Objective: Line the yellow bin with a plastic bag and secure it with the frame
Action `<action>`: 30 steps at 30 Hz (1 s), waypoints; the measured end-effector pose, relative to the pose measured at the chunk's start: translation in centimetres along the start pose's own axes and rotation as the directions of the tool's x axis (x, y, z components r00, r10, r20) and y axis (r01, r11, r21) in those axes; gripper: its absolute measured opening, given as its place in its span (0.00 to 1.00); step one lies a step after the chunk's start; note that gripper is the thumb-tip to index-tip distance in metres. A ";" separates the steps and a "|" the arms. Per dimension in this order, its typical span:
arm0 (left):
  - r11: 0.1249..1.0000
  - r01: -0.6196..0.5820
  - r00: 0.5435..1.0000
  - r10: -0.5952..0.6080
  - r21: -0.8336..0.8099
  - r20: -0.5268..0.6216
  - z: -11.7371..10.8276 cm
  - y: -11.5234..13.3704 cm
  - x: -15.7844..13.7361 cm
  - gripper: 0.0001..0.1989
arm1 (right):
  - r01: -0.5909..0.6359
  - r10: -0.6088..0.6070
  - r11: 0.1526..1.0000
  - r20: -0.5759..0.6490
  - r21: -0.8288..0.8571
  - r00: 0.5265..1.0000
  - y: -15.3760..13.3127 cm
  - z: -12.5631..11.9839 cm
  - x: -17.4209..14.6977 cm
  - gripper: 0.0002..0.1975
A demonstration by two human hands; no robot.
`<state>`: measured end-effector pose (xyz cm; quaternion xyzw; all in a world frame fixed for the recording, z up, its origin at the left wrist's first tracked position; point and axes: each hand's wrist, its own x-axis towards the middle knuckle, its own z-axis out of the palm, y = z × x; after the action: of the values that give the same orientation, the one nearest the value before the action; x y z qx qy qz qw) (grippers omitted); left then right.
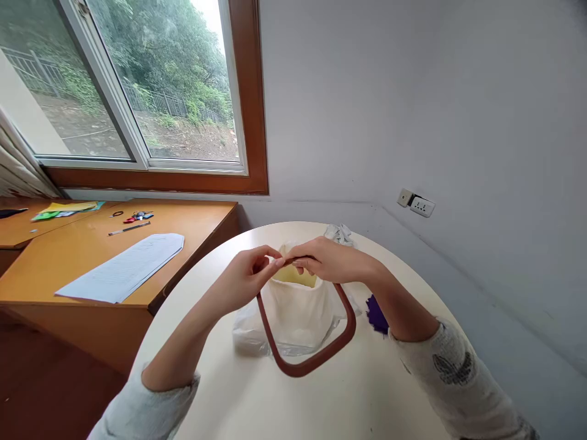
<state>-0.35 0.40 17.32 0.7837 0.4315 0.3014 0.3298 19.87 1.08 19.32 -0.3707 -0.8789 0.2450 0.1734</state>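
Note:
A brown ring (307, 365), roughly square with rounded corners, is held up in front of me. Its far side is pinched by my left hand (245, 275) and my right hand (332, 260), which meet close together with fingers closed. Below and behind the ring stands a cream-coloured container (298, 311) with an open top and a yellowish inside; part of its rim is hidden by my hands. Thin translucent plastic (250, 330) lies loosely around its base. I cannot tell whether the ring touches the container.
The container stands on a round white table (293, 412). Crumpled pale plastic (339, 234) lies at the table's back, and a purple jagged-edged piece (376, 315) is beside my right forearm. Left is a wooden desk (202, 214) with papers (123, 269) and a pen (129, 228).

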 end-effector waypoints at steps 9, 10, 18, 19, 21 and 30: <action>0.997 0.076 0.963 -0.066 0.031 -0.260 0.1 -2.1 0.0 0.15 | -0.093 0.301 0.731 -0.197 0.676 0.933 4.0 -0.3 -2.4 0.26; 0.996 0.085 0.943 -0.068 0.039 -0.326 0.2 -2.7 0.1 0.15 | -0.098 0.329 0.677 -0.181 0.730 0.927 4.1 -0.1 -2.9 0.28; 0.994 0.103 0.861 -0.105 -0.031 -0.497 2.4 -3.8 0.4 0.13 | -0.140 0.354 0.597 -0.103 0.790 0.930 2.8 2.9 -3.9 0.26; 0.993 0.102 0.869 -0.120 -0.063 -0.480 2.8 -3.7 0.2 0.13 | -0.126 0.368 0.629 -0.151 0.767 0.917 2.9 3.0 -3.8 0.25; 0.986 0.095 0.896 -0.145 -0.138 -0.420 3.5 -3.2 -0.3 0.12 | -0.112 0.374 0.726 -0.253 0.679 0.892 3.4 3.1 -3.2 0.21; 0.983 -0.180 0.949 0.185 0.042 -0.254 4.8 -3.8 -1.5 0.18 | -0.249 0.321 0.944 -0.425 0.218 0.846 7.1 0.6 0.1 0.18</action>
<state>0.73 -0.57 11.19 0.7775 0.3992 0.4256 0.2346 23.55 5.26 14.92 -0.5297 -0.7269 0.2418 0.3640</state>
